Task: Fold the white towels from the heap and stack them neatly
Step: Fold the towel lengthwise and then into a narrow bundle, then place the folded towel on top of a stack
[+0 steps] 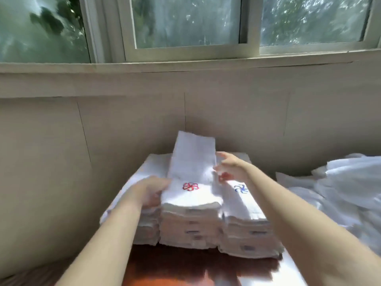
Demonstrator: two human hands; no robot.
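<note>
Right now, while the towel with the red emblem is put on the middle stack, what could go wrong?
1. The far end of the red-emblem towel looks raised off the middle stack; it may land crooked or unfold.
2. The middle stack looks taller than the left stack and the blue-emblem stack; a sideways push from the left hand or the right hand might tilt it.

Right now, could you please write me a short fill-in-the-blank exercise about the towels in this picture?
The top towel of the middle stack bears a ___ emblem.
The right stack shows a ___ one.
The unfolded heap lies to the person's ___.
Missing words: red; blue; right.
</note>
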